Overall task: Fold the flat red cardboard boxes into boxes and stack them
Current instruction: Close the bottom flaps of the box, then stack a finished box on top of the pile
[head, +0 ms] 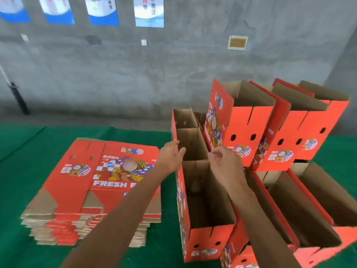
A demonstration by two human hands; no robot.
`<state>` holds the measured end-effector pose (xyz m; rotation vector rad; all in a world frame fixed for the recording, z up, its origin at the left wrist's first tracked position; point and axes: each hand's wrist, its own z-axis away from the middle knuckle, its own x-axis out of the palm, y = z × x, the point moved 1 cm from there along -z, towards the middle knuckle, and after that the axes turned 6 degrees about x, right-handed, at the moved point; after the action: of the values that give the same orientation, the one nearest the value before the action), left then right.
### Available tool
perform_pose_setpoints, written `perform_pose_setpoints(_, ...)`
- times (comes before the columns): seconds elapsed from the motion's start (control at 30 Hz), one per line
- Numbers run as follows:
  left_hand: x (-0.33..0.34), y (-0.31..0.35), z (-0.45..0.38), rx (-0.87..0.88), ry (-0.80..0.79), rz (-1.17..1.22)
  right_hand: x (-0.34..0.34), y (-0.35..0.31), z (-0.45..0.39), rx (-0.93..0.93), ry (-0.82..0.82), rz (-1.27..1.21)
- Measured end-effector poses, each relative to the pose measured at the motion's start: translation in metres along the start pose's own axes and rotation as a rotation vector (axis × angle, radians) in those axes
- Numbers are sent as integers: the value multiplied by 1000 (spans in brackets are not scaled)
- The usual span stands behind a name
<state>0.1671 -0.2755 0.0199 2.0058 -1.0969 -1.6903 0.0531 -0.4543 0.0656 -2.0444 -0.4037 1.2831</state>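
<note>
You see the scene in soft, even daylight with no hard shadows; only faint shade sits inside the open boxes at lower right. The red print looks oversaturated, almost glowing on the upright boxes at right. The whole frame is slightly soft, and the posters along the top edge are blurred and washed out. Wide-angle distortion bends lines near the borders, tilting the grey wall and the green table edge at left.

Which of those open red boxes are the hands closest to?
The tall folded box just right of the flat stack. Both the left hand and right hand hover over its far end; the other boxes sit further right.
</note>
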Motion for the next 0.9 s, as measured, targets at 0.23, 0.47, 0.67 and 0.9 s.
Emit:
perform_pose_setpoints(0.23, -124, -181, 131, -587, -149, -619, 176, -54, 88, 61, -650, -70)
perform_pose_setpoints(0.47, -183, -247, 197, -676, -162, -708, 255, -34, 122, 205, -646, 206)
perform_pose_setpoints(0.67, -179, -240, 198, -679, -214, -819, 254, -34, 134, 424, -622, 1)
perform_pose_setpoints(0.9, -197, -183, 195, -595, -20, -712, 212, -57, 150, 290, -315, -323)
